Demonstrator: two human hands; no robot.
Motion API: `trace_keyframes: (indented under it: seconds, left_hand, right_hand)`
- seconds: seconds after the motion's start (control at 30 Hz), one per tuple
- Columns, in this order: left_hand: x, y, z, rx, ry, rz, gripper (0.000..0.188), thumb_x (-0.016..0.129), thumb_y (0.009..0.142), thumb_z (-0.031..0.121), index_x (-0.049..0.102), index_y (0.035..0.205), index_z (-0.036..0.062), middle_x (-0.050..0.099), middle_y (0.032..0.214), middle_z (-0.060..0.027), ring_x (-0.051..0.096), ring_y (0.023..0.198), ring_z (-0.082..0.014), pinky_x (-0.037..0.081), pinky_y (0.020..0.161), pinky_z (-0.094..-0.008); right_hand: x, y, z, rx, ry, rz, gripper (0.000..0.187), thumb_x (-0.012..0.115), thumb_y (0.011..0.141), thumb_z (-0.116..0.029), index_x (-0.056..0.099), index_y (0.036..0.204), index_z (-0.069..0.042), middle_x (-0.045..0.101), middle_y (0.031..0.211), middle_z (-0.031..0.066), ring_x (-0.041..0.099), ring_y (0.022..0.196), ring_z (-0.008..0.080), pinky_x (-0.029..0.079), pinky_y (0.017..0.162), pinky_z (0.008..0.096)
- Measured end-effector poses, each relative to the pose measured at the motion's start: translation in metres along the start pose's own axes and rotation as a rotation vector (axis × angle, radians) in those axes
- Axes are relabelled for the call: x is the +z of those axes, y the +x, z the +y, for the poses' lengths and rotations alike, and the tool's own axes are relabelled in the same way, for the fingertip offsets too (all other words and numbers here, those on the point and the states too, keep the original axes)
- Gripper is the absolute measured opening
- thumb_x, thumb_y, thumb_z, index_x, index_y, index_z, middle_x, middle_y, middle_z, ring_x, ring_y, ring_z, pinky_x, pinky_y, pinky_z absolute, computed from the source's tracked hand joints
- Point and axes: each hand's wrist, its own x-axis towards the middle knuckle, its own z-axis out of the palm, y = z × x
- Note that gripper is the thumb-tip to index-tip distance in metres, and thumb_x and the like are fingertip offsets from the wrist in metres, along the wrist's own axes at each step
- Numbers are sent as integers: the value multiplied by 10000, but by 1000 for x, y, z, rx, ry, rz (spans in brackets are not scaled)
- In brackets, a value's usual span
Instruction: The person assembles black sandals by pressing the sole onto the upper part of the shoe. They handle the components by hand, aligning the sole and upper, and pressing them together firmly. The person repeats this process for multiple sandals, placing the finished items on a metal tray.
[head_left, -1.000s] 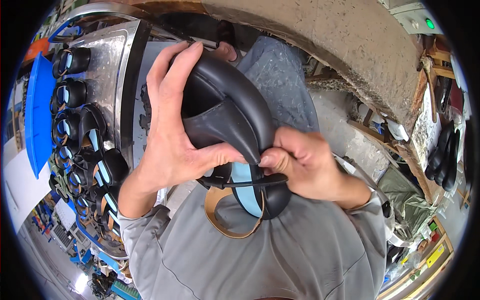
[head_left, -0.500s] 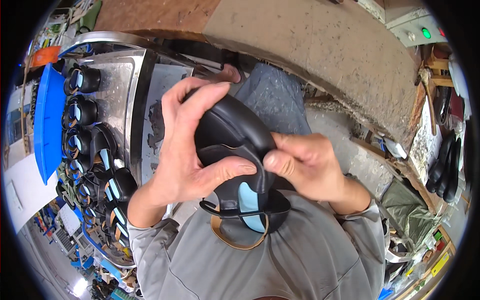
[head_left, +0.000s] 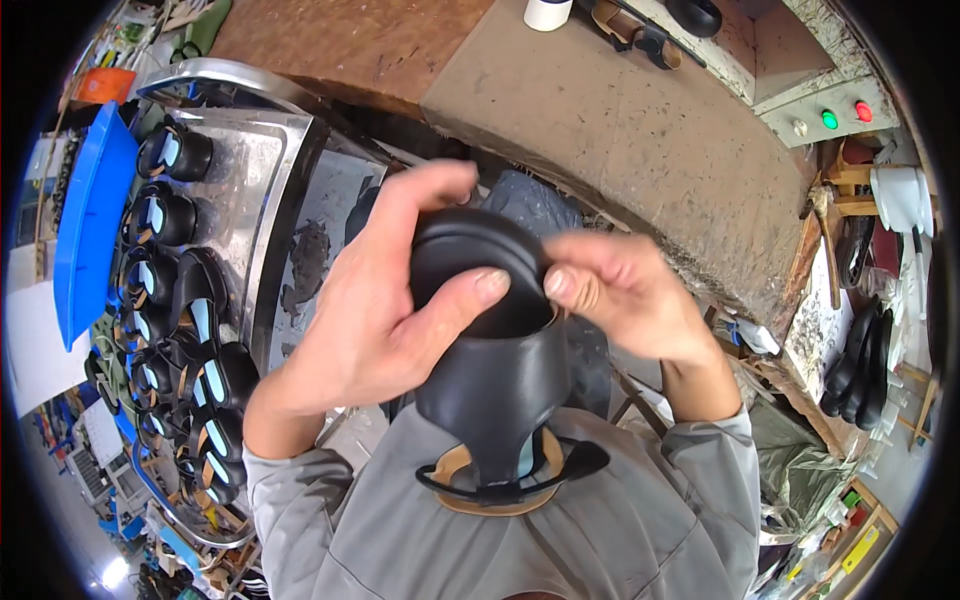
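Observation:
A black sandal hangs before my chest, its toe end turned away from me. Its ankle strap with tan lining rests near my shirt, and a bit of light blue insole shows. My left hand wraps round the sole's left side, thumb pressing at the toe opening and fingers curled over the far edge. On the right edge, my right hand pinches the sole's rim between thumb and fingers; its fingers are slightly blurred. The underside of the sole is hidden.
At left, a metal-rimmed cart carries several black sandals with light blue insoles beside a blue tray. A brown workbench spans the far side, with a white container and a control box. Black soles hang at right.
The sandal has tipped, so its upper and toe opening now face me more. Both hands keep their hold and have shifted slightly with it. The view has swung, showing more of the bench.

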Motion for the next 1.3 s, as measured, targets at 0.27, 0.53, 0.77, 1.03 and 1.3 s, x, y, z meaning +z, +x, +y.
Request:
trace_keyframes:
  seconds: [0.27, 0.53, 0.77, 1.03, 1.3]
  left_hand:
    - [49, -13, -42, 23, -1058, -207, 891, 316, 877, 705, 235, 1440, 19, 388, 1400, -148, 415, 1283, -229, 354, 1059, -373]
    - [53, -44, -32, 29, -990, -110, 915, 301, 847, 744, 282, 1418, 29, 408, 1388, -133, 419, 1282, -238, 371, 1050, -377]
    - [36, -65, -11, 2, -1032, -190, 779, 451, 891, 555, 280, 1396, -12, 430, 1344, -160, 477, 1216, -227, 409, 998, -348]
    - [50, -93, -9, 82, -1020, -210, 683, 385, 936, 498, 292, 1383, -11, 461, 1299, -157, 512, 1174, -230, 440, 968, -346]
    - [85, -105, 0, 47, -1094, -268, 648, 353, 947, 505, 335, 1368, 13, 472, 1301, -145, 520, 1174, -226, 448, 973, -363]
  right_hand:
    - [0, 16, -15, -316, 120, -66, 531, 717, 802, -53, 500, 1285, -10, 590, 1200, 87, 564, 1095, 172, 442, 956, 314]
    - [27, 10, -34, -186, -105, -6, 638, 830, 672, -84, 531, 1234, -43, 595, 1134, 62, 569, 1052, 168, 449, 921, 310]
    - [58, -4, -42, -519, -363, 91, 575, 760, 758, -140, 511, 1273, -84, 620, 1082, 118, 614, 965, 247, 484, 832, 339]
    - [76, -33, -38, -711, -512, 156, 437, 676, 840, -179, 557, 1251, -89, 585, 1066, 140, 593, 966, 271, 486, 826, 355]
    - [73, -69, -27, -598, -323, 180, 422, 677, 841, -162, 563, 1218, -12, 592, 1142, 125, 559, 1051, 242, 432, 917, 351]
